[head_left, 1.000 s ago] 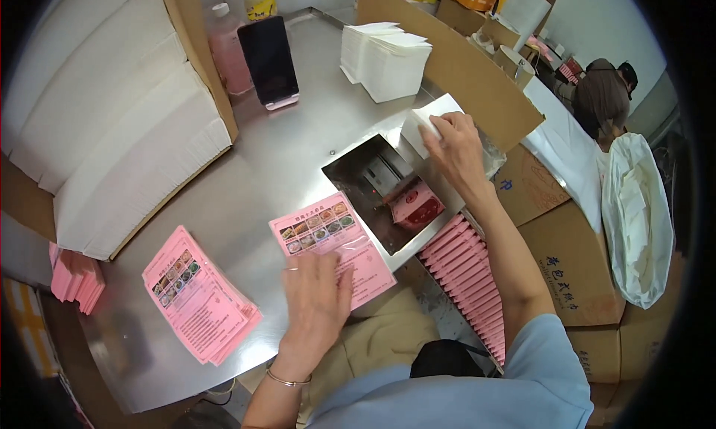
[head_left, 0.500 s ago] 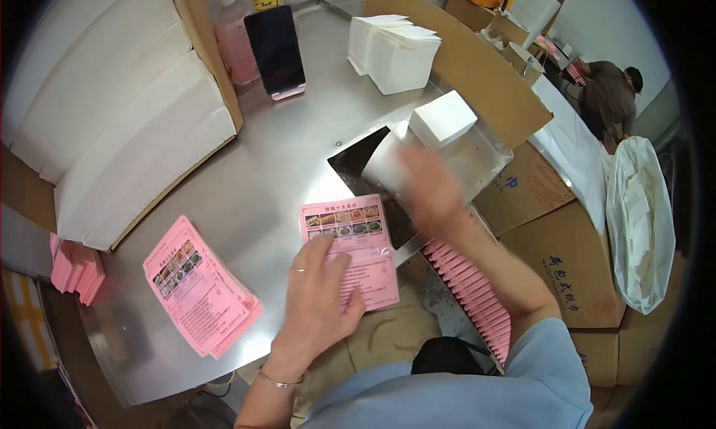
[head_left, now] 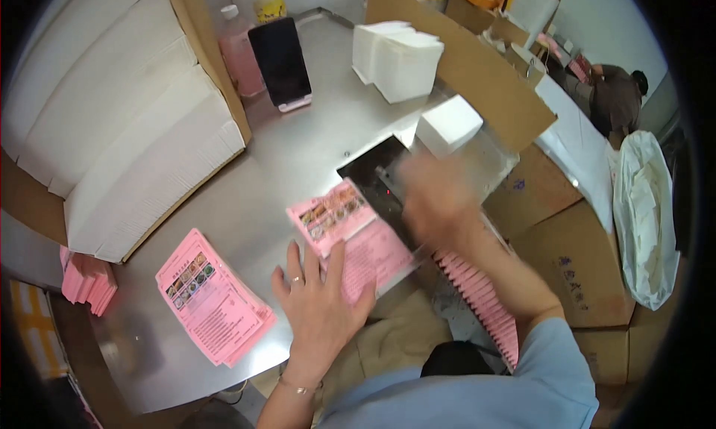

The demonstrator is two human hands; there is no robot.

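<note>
By the near edge of the shiny metal surface [head_left: 291, 171], the spread left hand [head_left: 324, 309] should steady the pink rectangular printed sheet [head_left: 379, 261] flat; the grip of the blurred right hand [head_left: 440, 201] is unclear.

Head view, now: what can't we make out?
Head view, all:
Right hand: motion blur hides its fingers and anything held.
Table opening: partly covered by that hand.
Pink printed paper nearest the left hand: small print blurred.
Pink bottle: partly behind the black phone.
Left carton: cut off by fisheye rim.
</note>
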